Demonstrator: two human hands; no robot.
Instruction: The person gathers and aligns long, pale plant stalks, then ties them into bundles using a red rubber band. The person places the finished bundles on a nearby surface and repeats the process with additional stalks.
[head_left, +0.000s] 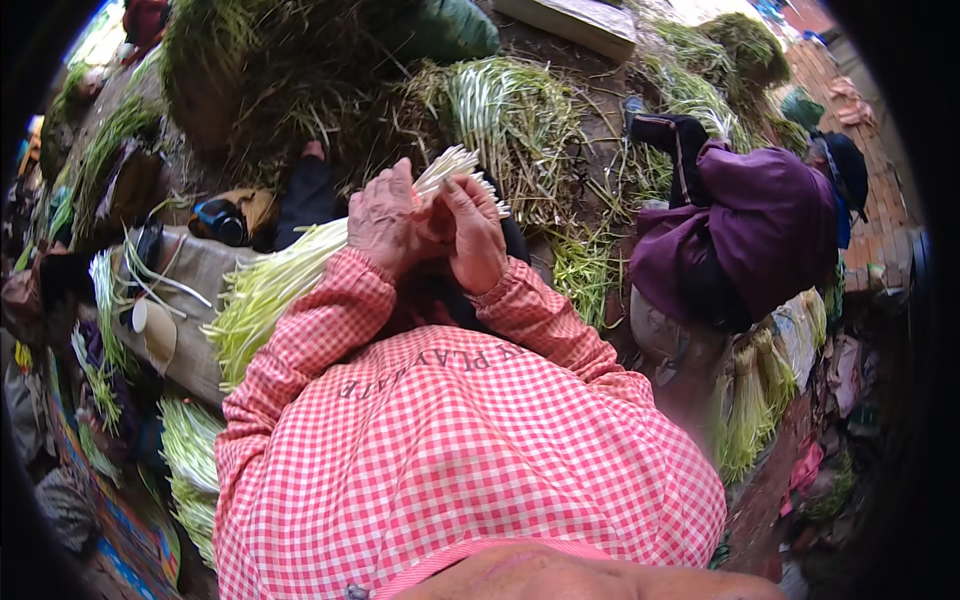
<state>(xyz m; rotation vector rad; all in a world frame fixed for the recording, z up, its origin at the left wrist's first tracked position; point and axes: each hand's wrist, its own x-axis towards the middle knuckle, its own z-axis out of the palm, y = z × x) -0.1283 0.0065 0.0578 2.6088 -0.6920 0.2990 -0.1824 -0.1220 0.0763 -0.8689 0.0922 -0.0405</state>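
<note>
A thick bundle of pale yellow-green vegetable stalks (289, 259) with white cut ends lies slanting across my lap area. My left hand (380, 217) grips it from above, close to the white ends. On the other side of the bundle, my right hand (480, 236) has its thumb and fingers curled against it just below the cut ends. A small patch of orange-red shows between my hands; what it is cannot be made out. The loose leafy ends fan out left past my left forearm, over a grey-brown sack.
A heap of green stalks with white stems (502, 112) lies ahead. At right a person in purple (739, 225) bends over, near tied yellow-green bundles (754, 390). The sack (199, 262) at left bears a paper cup-like roll (154, 330). A wooden beam (574, 26) lies beyond.
</note>
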